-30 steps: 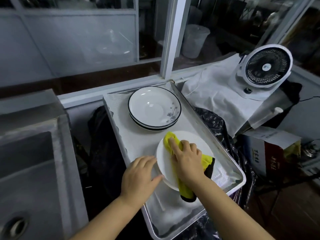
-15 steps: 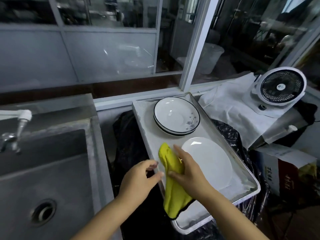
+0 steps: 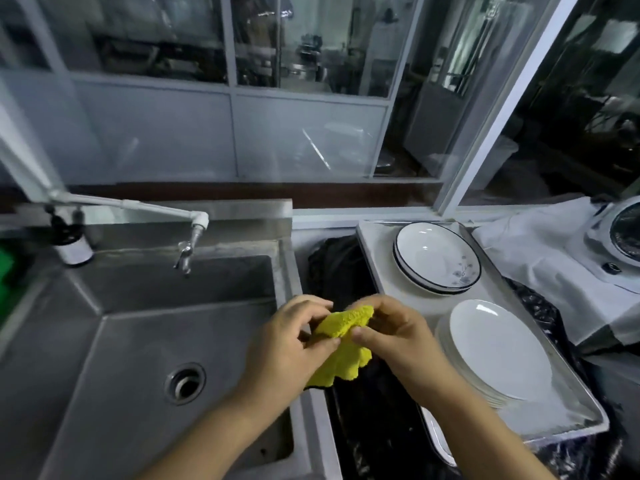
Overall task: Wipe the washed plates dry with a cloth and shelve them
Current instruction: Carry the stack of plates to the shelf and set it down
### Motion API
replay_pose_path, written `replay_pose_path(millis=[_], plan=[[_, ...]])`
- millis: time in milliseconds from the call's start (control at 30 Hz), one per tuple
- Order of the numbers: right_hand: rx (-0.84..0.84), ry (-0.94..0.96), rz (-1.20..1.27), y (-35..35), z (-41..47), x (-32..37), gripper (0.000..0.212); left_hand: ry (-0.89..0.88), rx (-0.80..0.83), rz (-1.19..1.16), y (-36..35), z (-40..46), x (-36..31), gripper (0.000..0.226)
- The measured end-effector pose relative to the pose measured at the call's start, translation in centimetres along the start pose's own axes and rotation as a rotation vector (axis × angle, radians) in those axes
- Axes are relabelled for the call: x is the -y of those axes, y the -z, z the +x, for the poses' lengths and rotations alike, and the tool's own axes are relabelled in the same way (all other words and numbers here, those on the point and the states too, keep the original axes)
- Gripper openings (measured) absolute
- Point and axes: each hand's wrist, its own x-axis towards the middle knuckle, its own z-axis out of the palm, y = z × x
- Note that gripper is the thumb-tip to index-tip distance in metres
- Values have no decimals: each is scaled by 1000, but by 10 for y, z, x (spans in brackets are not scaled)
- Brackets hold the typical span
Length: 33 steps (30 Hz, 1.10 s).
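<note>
Cloth (image 3: 341, 344) (yellow) pinched by both hands (image 3: 287, 344) (image 3: 398, 337), between sink (image 3: 104, 341) and plates (image 3: 498, 348).

A bunched yellow cloth (image 3: 341, 344) sits at frame centre, with plain white plates (image 3: 498, 351) stacked lower right and black-rimmed floral plates (image 3: 437, 258) above them.

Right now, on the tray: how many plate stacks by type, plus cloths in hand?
Black-rimmed plate stacks: 1
Plain white plate stacks: 1
Yellow cloths: 1, held by left hand and right hand
Total: 3
Plates per stack cannot be counted.
</note>
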Motion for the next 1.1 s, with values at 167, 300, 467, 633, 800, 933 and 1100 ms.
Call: replay_pose_path(millis=[167, 300, 467, 633, 800, 933, 1100], plan=[[49, 20, 51, -36, 6, 4, 20, 181, 50, -25, 35, -20, 4, 39], [57, -5, 121, -52, 4, 3, 19, 290, 308, -41, 61, -30, 18, 45], [53, -47, 119, -66, -5, -4, 19, 215, 418, -89, 79, -43, 30, 33], [-73, -40, -241, -70, -14, -11, 33, 284, 376, 87, 93, -42, 41, 33], [-172, -69, -258, -70, -28, -23, 38, 336, 361, -50, 95, -44, 49, 20], [-150, -159, -107, -71, -37, -23, 33, 476, 278, -332, 88, -48, 43, 14], [-67, -215, -39, -70, -46, -17, 27, 503, 221, -401, 85, -48, 37, 14]])
